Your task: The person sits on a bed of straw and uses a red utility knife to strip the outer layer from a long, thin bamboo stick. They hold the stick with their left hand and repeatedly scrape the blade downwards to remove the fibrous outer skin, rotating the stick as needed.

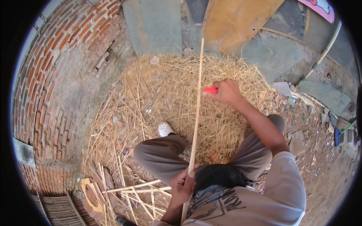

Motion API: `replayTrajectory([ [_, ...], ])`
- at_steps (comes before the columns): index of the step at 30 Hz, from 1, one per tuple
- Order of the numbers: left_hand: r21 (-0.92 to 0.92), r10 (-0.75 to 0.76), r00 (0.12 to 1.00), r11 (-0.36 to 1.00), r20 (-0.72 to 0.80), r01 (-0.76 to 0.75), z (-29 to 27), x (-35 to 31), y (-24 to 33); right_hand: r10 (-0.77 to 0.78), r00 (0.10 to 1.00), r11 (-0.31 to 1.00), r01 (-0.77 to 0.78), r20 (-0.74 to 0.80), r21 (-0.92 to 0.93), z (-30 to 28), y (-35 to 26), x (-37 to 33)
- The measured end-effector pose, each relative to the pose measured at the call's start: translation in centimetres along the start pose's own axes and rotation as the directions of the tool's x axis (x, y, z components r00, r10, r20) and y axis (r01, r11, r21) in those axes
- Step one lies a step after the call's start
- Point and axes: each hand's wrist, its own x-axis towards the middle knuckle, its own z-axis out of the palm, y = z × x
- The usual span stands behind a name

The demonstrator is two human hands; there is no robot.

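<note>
A long, pale bamboo strip (197,109) slants up from my lap, away from me. My left hand (183,186) is closed around its lower part, close to my body. Farther out, my right hand (227,91) grips a red-handled tool (210,89) just right of the strip's upper part. Only the red end shows clearly. The blade or working part cannot be made out, nor whether it touches the strip. A black cloth or pad (218,178) lies across my lap beneath the strip.
A heap of thin shavings (169,86) spreads in front of my legs. Several cut strips (139,192) lie crossed at the lower left. A brick wall (49,94) rises on the left. Flat boards (152,28) lean at the back; rubble and a blue-and-green brush (336,137) are on the right.
</note>
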Motion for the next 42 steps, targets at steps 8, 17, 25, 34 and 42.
replayTrajectory([
  [8,0.1,-0.079,0.958,0.994,0.276,0.053,0.1,-4.0,-0.5,0.66,0.736,0.745,-0.613,-0.153,0.263,-1.4,15.4,6.0],
  [17,-0.026,0.089,0.994,0.996,-0.057,-0.091,-0.5,-0.3,-0.6,0.432,0.896,0.817,-0.437,0.102,0.377,-1.2,7.5,2.7],
  [25,-0.003,0.145,0.987,0.989,0.063,-0.146,-0.7,1.0,0.8,-0.445,0.889,0.882,0.456,-0.104,0.121,-1.8,-6.0,-6.3],
  [34,0.069,0.14,0.99,0.988,0.0,-0.139,-0.2,0.7,1.0,-0.384,0.917,0.919,0.391,-0.107,0.055,-1.0,-5.8,-6.0],
  [42,0.196,0.172,0.985,0.966,-0.005,-0.168,0.0,1.0,1.1,-0.414,0.892,0.9,0.431,-0.18,0.07,-0.9,-4.7,-4.7],
])
